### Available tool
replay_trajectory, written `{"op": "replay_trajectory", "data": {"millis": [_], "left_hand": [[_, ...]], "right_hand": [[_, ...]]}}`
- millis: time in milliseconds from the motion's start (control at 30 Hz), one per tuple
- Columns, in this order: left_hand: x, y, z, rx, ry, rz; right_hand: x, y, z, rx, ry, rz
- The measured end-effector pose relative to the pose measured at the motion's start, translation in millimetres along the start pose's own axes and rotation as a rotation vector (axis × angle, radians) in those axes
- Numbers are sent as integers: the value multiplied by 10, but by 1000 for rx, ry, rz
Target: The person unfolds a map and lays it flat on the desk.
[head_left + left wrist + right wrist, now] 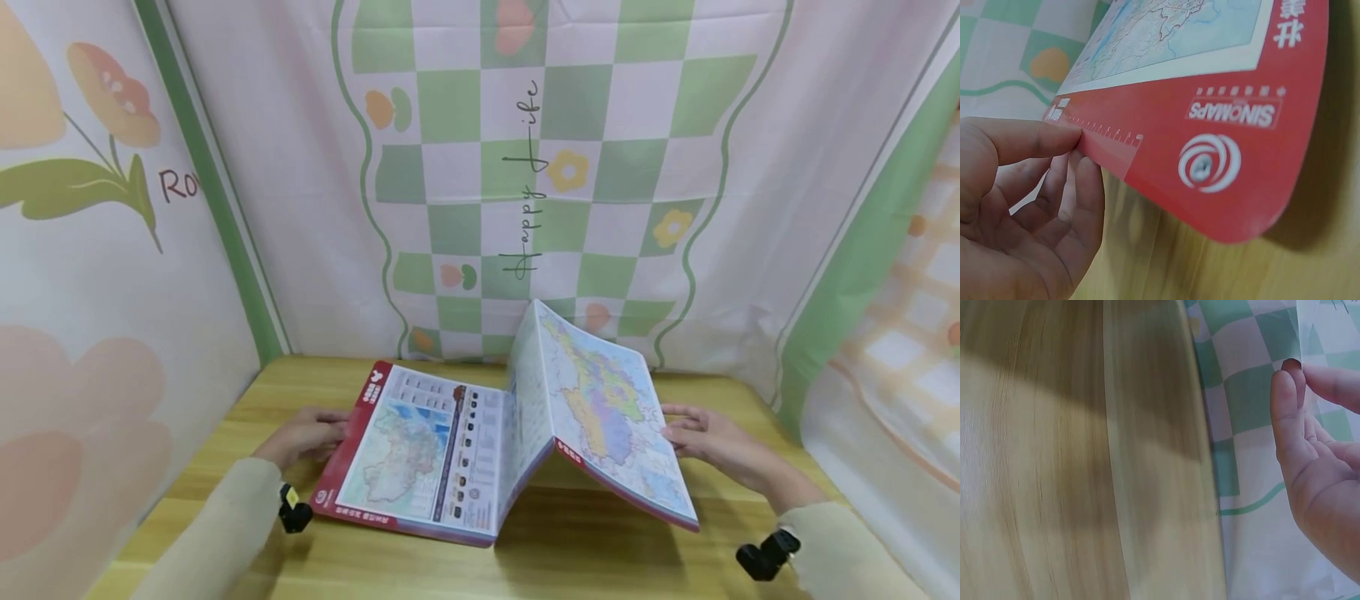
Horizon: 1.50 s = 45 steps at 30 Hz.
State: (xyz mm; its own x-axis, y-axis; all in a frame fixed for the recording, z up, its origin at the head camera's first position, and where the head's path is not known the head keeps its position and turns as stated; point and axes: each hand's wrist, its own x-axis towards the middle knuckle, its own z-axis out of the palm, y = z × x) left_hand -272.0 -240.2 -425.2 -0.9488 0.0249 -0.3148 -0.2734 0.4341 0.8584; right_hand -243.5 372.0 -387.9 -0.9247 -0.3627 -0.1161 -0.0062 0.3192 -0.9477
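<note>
A glossy folding map [405,454] with red borders stands partly unfolded above the wooden table, creased into a zigzag. Its left panel lies low, while the middle and right panels rise to a peak near the back. My left hand [311,435] pinches the left red edge between thumb and fingers; in the left wrist view that hand [1035,194] grips the border near a printed ruler and a SINOMAPS logo. At the opposite side my right hand [712,442] pinches the right panel's outer edge. The right wrist view shows the hand [1322,444] holding the sheet's thin edge between thumb and fingertips.
The wooden table [600,550] ends at a hanging curtain [465,167] with green checks and flowers behind the map. Printed cloth [97,275] hangs on the left, and another patterned cloth [892,350] hangs on the right. Shadows from the map fall on the tabletop.
</note>
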Motion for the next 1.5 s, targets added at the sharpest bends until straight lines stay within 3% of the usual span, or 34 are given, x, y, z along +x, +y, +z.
{"op": "replay_trajectory", "data": {"millis": [500, 900, 1033, 1500], "left_hand": [[26, -158, -254, 29, 44, -18], [73, -226, -357, 33, 104, -65], [66, -245, -399, 30, 111, -63], [60, -334, -525, 3, 154, -51]], "right_hand": [[-124, 150, -176, -54, 49, 38], [-236, 364, -356, -128, 86, 31], [-256, 427, -415, -173, 140, 44], [-328, 637, -535, -254, 216, 61]]}}
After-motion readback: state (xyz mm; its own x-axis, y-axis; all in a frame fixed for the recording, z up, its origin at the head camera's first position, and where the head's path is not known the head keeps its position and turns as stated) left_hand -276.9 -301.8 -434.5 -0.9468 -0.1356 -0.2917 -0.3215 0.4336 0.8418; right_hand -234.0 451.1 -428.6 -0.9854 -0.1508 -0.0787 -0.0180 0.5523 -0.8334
